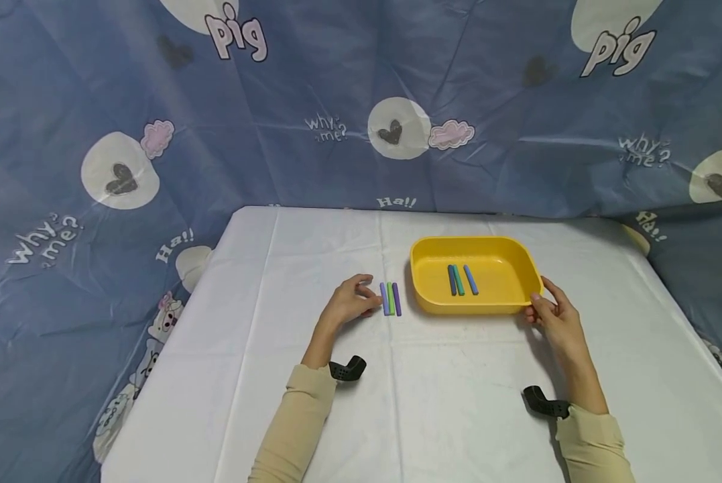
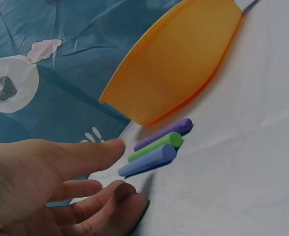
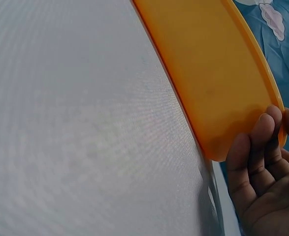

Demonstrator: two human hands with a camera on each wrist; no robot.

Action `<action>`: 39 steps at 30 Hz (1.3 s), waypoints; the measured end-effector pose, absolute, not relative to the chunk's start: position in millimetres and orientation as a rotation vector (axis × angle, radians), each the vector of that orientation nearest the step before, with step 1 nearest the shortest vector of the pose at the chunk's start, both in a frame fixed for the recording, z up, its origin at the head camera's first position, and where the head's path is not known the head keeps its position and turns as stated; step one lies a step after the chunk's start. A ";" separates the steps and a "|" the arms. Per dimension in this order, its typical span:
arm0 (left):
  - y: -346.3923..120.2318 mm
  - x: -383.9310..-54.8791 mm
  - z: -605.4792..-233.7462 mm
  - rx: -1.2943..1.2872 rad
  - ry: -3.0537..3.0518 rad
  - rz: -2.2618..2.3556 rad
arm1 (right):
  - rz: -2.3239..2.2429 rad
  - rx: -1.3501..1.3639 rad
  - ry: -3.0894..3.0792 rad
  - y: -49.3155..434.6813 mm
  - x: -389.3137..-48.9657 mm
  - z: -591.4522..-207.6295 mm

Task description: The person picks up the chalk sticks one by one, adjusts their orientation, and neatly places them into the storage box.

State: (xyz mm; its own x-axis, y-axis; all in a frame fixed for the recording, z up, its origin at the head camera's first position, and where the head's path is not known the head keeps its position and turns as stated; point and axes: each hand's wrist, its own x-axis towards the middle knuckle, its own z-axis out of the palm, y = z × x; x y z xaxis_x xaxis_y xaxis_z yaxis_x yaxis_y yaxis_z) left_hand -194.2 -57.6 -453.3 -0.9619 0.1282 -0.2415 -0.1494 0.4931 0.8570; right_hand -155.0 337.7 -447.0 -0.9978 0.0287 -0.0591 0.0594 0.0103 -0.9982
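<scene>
Three chalk-like sticks lie side by side on the white cloth: a light blue-violet stick (image 1: 385,299), a green stick (image 1: 391,299) and a purple stick (image 1: 397,299). Just left of them is my left hand (image 1: 350,303), its thumb and fingers parted around the near end of the row, holding nothing. To the right stands a yellow tray (image 1: 469,309). Inside it rest a dark blue stick (image 1: 452,280), a teal stick (image 1: 459,280) and a blue stick (image 1: 471,280). My right hand (image 1: 558,323) pinches the tray's near right corner, fingers against the outer wall (image 3: 203,73).
A white cloth (image 1: 312,409) covers the table. Blue patterned fabric (image 1: 312,87) hangs behind it and along its sides. Each wrist carries a black camera mount, one at the left wrist (image 1: 348,369) and another at the right (image 1: 544,404).
</scene>
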 end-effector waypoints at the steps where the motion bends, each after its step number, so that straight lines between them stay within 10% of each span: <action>1: -57.3 -193.7 -452.7 0.006 2.493 1.411 | -2.187 0.103 2.221 336.5 -154.1 -444.7; 21: -47.4 -192.4 -452.5 0.242 2.720 0.982 | -2.198 0.079 2.247 341.8 -158.7 -456.7; 39: -51.8 -188.0 -464.1 0.056 2.520 1.575 | -2.204 0.088 2.228 341.8 -158.4 -456.2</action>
